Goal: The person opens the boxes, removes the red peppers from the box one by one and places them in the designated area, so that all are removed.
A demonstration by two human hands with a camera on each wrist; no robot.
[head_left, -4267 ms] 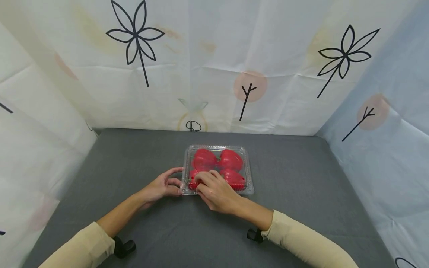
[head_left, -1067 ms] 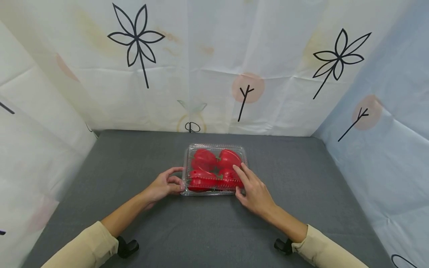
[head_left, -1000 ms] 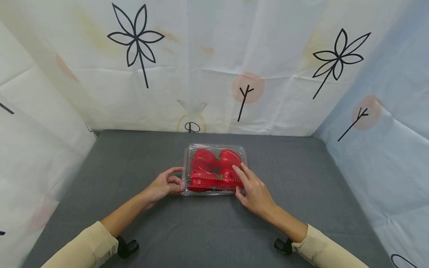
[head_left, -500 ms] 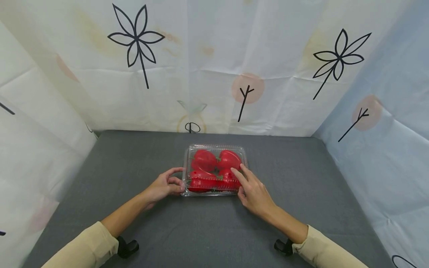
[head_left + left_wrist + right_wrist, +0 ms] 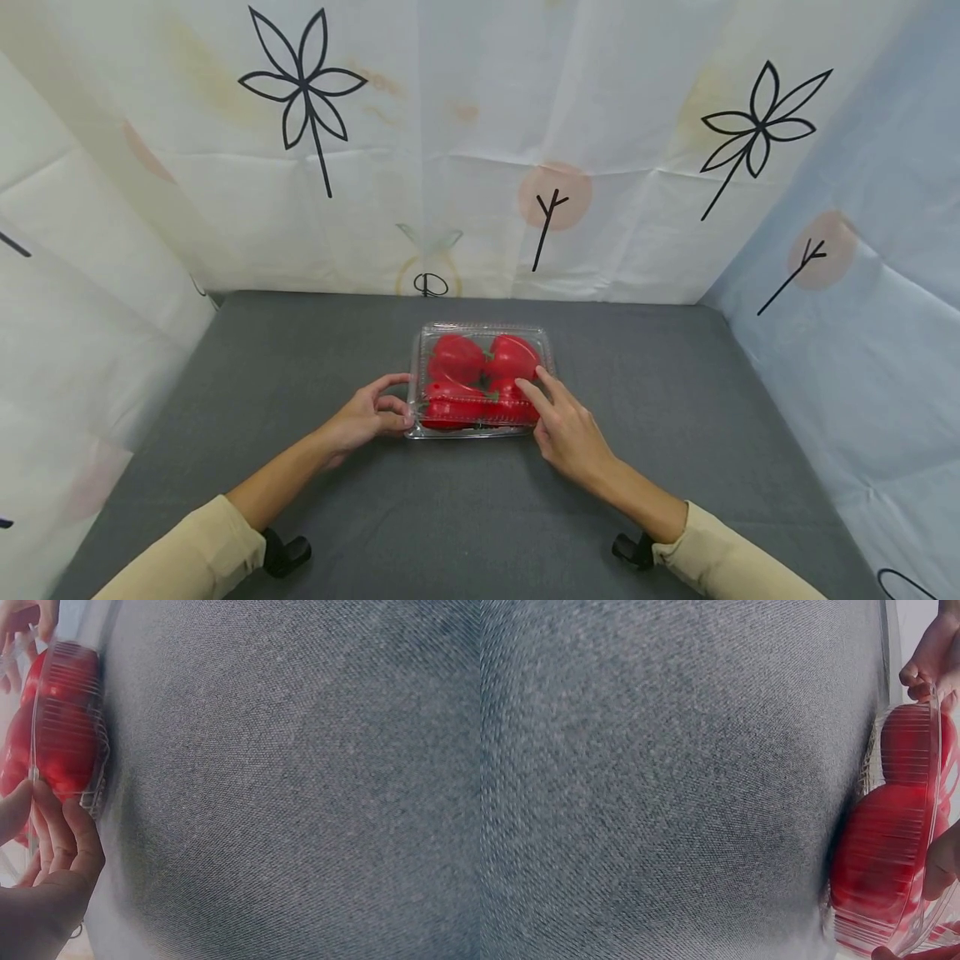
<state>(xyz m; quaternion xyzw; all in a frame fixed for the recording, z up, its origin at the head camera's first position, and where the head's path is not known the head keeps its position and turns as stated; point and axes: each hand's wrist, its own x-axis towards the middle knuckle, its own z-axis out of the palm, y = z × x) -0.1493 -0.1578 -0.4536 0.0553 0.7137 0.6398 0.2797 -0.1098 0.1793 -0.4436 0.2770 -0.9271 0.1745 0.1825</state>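
A clear plastic clamshell box (image 5: 472, 432) sits on the grey cloth with its lid down, and several glossy red peppers (image 5: 456, 358) with green stems show through it. My left hand (image 5: 360, 421) is at the box's left side; in the left wrist view its thumb and fingers (image 5: 56, 832) pinch the rim. At the front right corner is my right hand (image 5: 573, 437), its index and middle fingers stretched over the lid with the tips spread. The right thumb is close to the front edge, its tip touching near the rim in the right wrist view.
Grey cloth (image 5: 637, 375) covers the table around the box. A white printed curtain (image 5: 480, 125) hangs behind and along both sides. Black straps (image 5: 285, 556) sit at both wrists by the beige sleeves (image 5: 187, 546).
Over four seconds my right hand has gone from the lid's front left to its front right corner. Within the last second its thumb drew slightly back. The left hand stayed put.
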